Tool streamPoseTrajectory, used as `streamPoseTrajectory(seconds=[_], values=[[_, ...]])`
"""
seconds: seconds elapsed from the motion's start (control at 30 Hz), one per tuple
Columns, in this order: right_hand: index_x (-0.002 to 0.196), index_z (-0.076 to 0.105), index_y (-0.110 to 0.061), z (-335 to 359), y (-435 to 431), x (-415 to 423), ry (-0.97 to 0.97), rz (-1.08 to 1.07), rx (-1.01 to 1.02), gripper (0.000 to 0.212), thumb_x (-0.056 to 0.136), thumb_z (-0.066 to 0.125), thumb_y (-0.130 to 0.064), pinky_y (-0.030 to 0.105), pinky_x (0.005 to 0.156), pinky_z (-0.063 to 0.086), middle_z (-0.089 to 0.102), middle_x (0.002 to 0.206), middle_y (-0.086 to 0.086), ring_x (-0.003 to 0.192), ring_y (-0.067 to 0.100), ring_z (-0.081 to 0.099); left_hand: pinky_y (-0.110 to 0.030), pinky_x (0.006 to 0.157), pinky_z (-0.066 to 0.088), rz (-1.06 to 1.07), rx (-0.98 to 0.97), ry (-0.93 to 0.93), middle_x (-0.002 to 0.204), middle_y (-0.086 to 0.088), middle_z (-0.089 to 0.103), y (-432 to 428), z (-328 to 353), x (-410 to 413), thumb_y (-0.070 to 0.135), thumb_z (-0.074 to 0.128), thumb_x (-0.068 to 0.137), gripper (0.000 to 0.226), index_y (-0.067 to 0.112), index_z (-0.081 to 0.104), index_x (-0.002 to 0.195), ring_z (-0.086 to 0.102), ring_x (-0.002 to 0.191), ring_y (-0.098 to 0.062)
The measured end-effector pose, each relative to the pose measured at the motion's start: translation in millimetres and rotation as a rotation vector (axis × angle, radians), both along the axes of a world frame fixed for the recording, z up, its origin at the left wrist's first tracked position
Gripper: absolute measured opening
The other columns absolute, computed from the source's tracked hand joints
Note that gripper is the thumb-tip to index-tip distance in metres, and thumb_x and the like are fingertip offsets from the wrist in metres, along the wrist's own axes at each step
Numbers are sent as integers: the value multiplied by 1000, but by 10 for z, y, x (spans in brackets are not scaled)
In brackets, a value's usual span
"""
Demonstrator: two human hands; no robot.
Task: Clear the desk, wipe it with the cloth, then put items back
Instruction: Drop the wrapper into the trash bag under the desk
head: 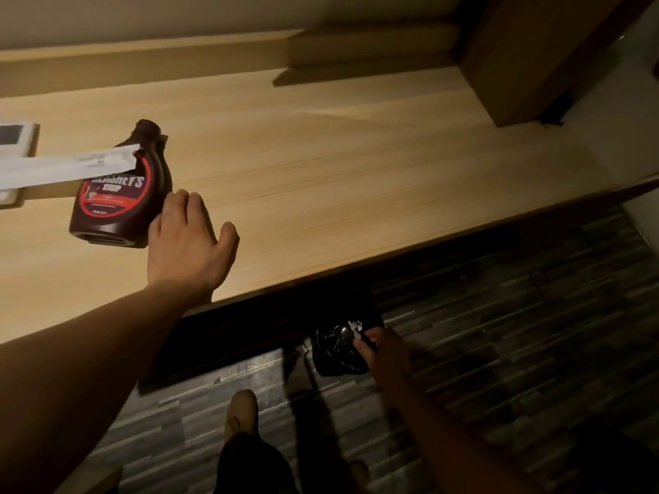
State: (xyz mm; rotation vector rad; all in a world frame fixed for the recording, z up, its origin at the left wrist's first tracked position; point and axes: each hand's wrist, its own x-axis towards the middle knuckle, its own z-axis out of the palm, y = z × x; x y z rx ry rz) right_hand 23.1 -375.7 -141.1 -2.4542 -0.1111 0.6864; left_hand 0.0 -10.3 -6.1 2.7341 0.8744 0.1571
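Two hands are in view, doing separate things. The left hand (189, 240) reaches over the near edge of the bench (356, 172), palm down, fingers loosely straight & thumb splayed out, gripping nothing. Its fingertips sit right at the side of the syrup bottle (114, 208); can't tell if they actually touch. The bottle lies on its side twd the bench's left end, cap pointing to the far edge, base twd the near edge, label up. A white paper strip (60, 167) lies across the bottle's neck & runs off to the left edge. Behind the strip, at the left edge, is a flat pale item (18, 137) w/ a dark panel; too cut off to name. A wooden block (517, 58) stands at the far right corner.

The right hand (383, 354) is down below the bench's near edge, over the dark plank floor (517, 315), fingers curled & pinching a small white scrap (356, 328) at the mouth of a black bag (335, 351). Lighting there is dim. A tan shoe (242, 411) shows on the floor nr the bag.
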Motion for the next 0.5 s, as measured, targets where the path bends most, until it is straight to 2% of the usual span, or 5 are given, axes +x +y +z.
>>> streamPoseTrajectory(seconds=[0.17,0.27,0.33,0.43,0.5], values=[[107,75,-12,493,171,-80,-153,49,53,49,86,72,-56,43,82,57,69,104,7,96,28,67,-53,124,29,-14,-34,9,159,-20,35,28,-12,-13,52,42,102,65,3,40,144,29,150,-35],[117,72,-13,958,401,-36,-235,136,54,94,81,36,-92,42,90,54,67,111,3,106,26,63,-51,127,23,-16,-70,45,167,-22,28,44,-7,-21,55,38,103,77,0,31,156,19,158,-34],[126,68,-18,1345,590,37,-237,251,-28,109,75,15,-98,39,97,49,64,119,0,116,21,57,-49,130,16,-30,-105,108,173,-22,17,69,30,-39,58,30,105,82,0,20,163,10,162,-33],[129,65,-22,1817,864,149,-349,373,-91,101,81,12,-93,36,98,46,62,123,-6,120,17,51,-45,132,3,-83,-158,186,176,-19,-2,100,127,-110,61,19,105,87,2,4,167,-5,164,-31],[130,66,-23,2046,1067,219,-428,388,-106,90,85,25,-90,36,98,45,63,126,-6,123,18,51,-44,132,-2,-135,-195,212,176,-18,-5,110,226,-190,62,17,105,87,3,0,167,-7,164,-30]])
